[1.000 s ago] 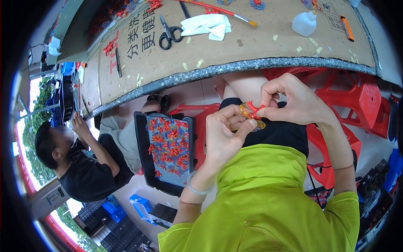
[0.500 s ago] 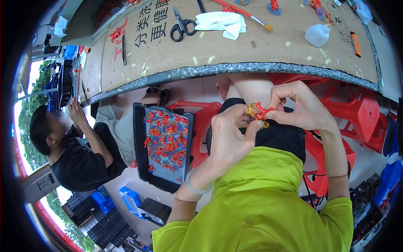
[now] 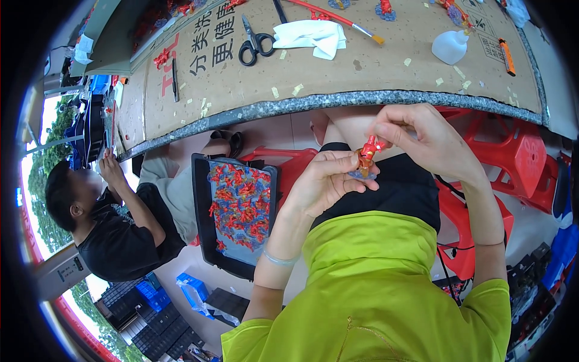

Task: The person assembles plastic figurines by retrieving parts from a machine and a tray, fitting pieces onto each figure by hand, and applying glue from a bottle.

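Note:
A small red and gold figurine (image 3: 366,153) on a bluish translucent base is held above my lap. My left hand (image 3: 325,179) grips its lower part between thumb and fingers, the other fingers partly spread beneath the base. At its upper end, the bent fingers of my right hand (image 3: 422,137) pinch the red part; the fingertips cover some of it. To the left of my left hand stands a black tray (image 3: 201,208) holding many similar red and blue figurines (image 3: 241,202).
On the cardboard-covered table (image 3: 253,84) lie scissors (image 3: 256,48), a white cloth (image 3: 310,37), a paintbrush (image 3: 338,20), a white bottle (image 3: 450,47) and an orange cutter (image 3: 507,58). A co-worker (image 3: 120,217) sits at left. Red stools (image 3: 503,157) stand at right.
The figurine has been turned upright, its base now pointing down toward my left palm. My left fingers have opened out somewhat, and my right hand has shifted slightly left. The view has tilted a little.

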Tool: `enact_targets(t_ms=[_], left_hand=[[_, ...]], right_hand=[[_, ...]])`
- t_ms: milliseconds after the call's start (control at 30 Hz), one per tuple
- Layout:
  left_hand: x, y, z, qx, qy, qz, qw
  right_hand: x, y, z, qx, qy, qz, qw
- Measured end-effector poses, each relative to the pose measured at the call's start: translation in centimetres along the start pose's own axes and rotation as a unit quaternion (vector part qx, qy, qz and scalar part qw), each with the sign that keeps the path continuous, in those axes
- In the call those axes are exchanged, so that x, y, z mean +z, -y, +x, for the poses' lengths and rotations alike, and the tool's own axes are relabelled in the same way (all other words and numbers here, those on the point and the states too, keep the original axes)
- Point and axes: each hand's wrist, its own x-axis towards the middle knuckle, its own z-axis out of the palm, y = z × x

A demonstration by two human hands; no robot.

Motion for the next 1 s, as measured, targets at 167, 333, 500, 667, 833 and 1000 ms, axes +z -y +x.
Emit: enact_targets(t_ms=[167,333,500,667,833,1000], left_hand=[[-0.2,0.2,0.1,-0.014,0.001,-0.064,0.998],[0.0,0.4,0.0,-0.018,-0.014,-0.068,0.997],[-0.1,0.6,0.1,-0.027,-0.007,-0.109,0.994],[0.2,0.6,0.3,-0.033,0.02,-0.106,0.994],[0.8,0.2,0.2,-0.01,0.005,-0.022,1.0],[1.5,-0.1,-0.5,0.076,-0.042,0.176,0.98]], right_hand=[[-0.1,-0.4,-0.5,-0.121,0.009,0.041,0.992],[0.0,0.2,-0.9,-0.157,-0.015,-0.044,0.987],[0.0,-0.4,-0.5,-0.229,-0.047,-0.106,0.967],[-0.1,-0.8,-0.3,-0.217,-0.053,-0.094,0.97],[0.3,-1.2,0.1,-0.228,-0.096,-0.093,0.964],[0.7,-2.1,0.0,-0.306,-0.166,-0.116,0.93]])
